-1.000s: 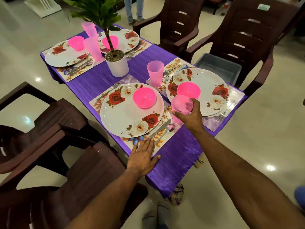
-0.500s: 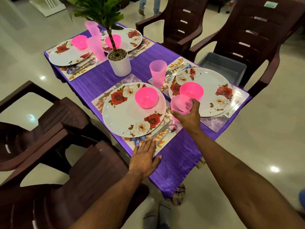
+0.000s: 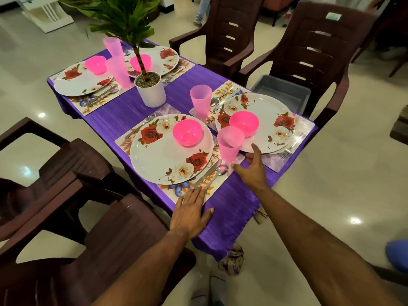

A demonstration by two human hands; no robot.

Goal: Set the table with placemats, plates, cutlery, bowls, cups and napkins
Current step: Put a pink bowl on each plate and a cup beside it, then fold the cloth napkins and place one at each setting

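Note:
A pink cup (image 3: 229,143) stands between the two near rose-pattern plates, at the corner of the near placemat (image 3: 212,184). My right hand (image 3: 251,168) hovers just right of it, fingers spread and off the cup. My left hand (image 3: 191,212) rests flat on the purple tablecloth (image 3: 231,206) at the near placemat's edge, beside a knife and spoon (image 3: 217,173). The near plate (image 3: 159,157) carries a pink bowl (image 3: 187,131). The right plate (image 3: 269,111) holds another pink bowl (image 3: 244,123), with a second pink cup (image 3: 200,100) behind it.
A white potted plant (image 3: 151,89) stands mid-table. Two more place settings with plates, bowls and cups lie at the far end (image 3: 81,82). Brown plastic chairs (image 3: 309,51) ring the table; a grey tub (image 3: 282,90) sits on the right one. A person's legs (image 3: 202,7) show far back.
My right hand held the pink cup earlier; now the cup stands on the table and the hand has let go and drawn slightly back. My left hand has stayed put.

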